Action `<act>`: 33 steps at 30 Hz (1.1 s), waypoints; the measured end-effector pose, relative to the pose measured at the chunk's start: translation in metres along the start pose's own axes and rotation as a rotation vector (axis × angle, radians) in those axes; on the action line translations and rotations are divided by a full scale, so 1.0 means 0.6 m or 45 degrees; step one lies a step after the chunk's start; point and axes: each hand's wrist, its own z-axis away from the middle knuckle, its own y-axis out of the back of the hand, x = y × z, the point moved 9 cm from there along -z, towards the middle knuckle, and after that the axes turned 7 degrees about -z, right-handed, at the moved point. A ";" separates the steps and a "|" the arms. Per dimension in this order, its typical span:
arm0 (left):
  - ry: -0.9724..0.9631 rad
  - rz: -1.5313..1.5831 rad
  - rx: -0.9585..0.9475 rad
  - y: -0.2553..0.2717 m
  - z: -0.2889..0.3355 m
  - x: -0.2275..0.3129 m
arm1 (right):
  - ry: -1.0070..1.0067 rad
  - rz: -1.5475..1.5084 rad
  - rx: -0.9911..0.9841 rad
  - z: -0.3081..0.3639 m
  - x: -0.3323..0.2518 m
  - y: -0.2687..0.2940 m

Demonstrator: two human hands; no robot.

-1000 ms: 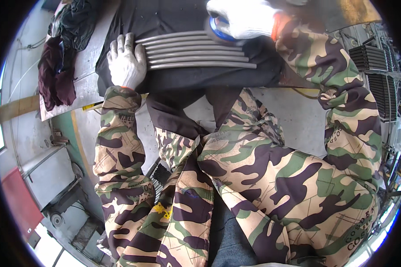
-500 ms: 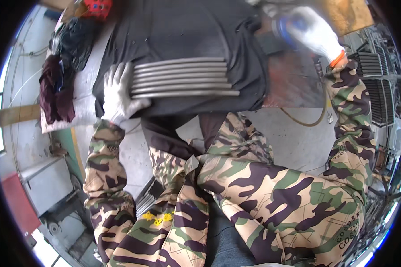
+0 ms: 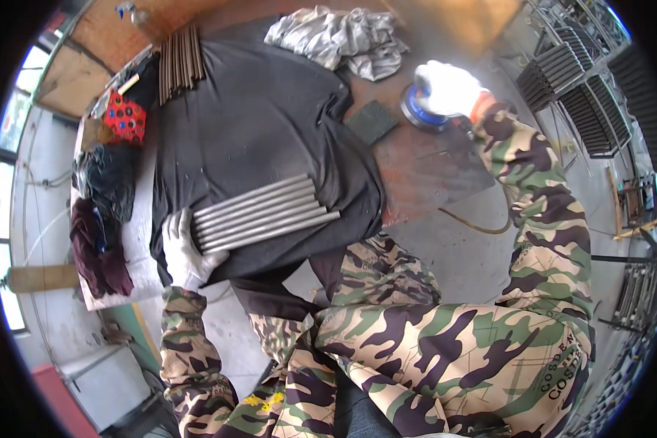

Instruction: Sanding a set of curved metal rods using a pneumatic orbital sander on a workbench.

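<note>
A row of several grey metal rods (image 3: 263,214) lies side by side on a black cloth (image 3: 248,117) draped over the table. At their left ends my left hand (image 3: 185,248), in a white glove, rests with fingers stretched out and thumb apart, touching the rod ends. Off to the right, my right hand (image 3: 447,89), also gloved, is wrapped around a round, blue-rimmed power sander (image 3: 420,113). The sander is over the reddish-brown tabletop, beyond the cloth's right edge. Close to it lies a dark square pad (image 3: 373,122).
Brown, rusty-looking rods (image 3: 181,64) lie at the cloth's far left. A crumpled silvery sheet (image 3: 343,36) sits at the back. Dark garments (image 3: 106,182) and a red patterned item (image 3: 126,117) line the left edge. Racks of rods (image 3: 595,117) stand at right; a hose (image 3: 474,223) hangs below the table.
The view has tilted up, showing more of the table's far side. My right hand and the sander, blurred before, are now sharper. My left hand stays at the rods' left ends.
</note>
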 end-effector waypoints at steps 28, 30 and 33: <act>0.091 -0.042 0.009 0.032 0.002 0.019 | 0.642 -0.200 -0.161 0.091 -0.491 -0.168; 0.029 -0.080 0.066 0.035 0.005 0.020 | 0.688 -0.161 -0.145 0.067 -0.490 -0.157; -0.004 -0.076 0.081 0.037 -0.028 0.012 | 0.758 -0.173 -0.062 0.045 -0.487 -0.160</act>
